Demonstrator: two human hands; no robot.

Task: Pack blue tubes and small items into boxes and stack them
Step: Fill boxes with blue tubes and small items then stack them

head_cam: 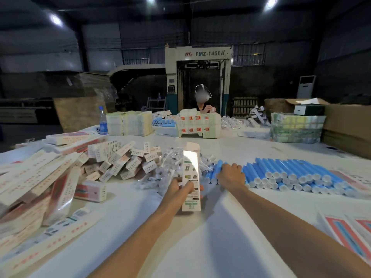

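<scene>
One view only, head. The left hand (181, 189) grips a box (191, 171) near its lower end, fingers and thumb wrapped round it; the box stands about upright and its far flap seems open. The right hand (230, 175) lies on the left end of the tubes (291, 173), fingers bent over them; cannot tell if they grip one. Risks: the tubes are piled loose, so pulling one may roll its neighbours into the bags (172, 157) just beside them. Held one-handed and low, the box may tilt or crush and the tube miss its mouth. Surface: white table (200, 227), small cartons (124, 159) heaped left. Room: dim hall, machine (197, 57) at back, a person (202, 101) opposite, a bottle (102, 121).
</scene>
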